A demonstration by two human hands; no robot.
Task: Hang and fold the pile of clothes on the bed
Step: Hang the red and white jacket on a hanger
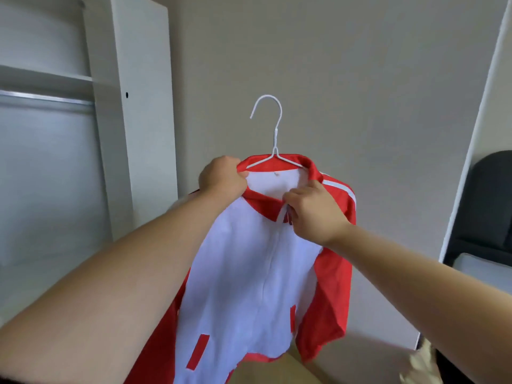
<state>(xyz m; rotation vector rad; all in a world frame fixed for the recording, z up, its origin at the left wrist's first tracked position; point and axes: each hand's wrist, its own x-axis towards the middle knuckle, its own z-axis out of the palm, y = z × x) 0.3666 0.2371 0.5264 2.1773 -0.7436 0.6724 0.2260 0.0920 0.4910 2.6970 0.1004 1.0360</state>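
A white wardrobe stands open at the left edge; a shelf crosses its upper part, with a metal rail just beneath; a beige wall fills the background; a dark chair sits at the right edge, beside a white upright panel.

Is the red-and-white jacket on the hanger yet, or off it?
On it. Arms of the hanger run inside the collar of the jacket; its hook sticks up free.

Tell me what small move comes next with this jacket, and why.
Probably swing it left and hook the hanger over the wardrobe rail. The jacket already sits on the hanger, left hand gripping the collar, right hand pinching by the zip; the hook is free.
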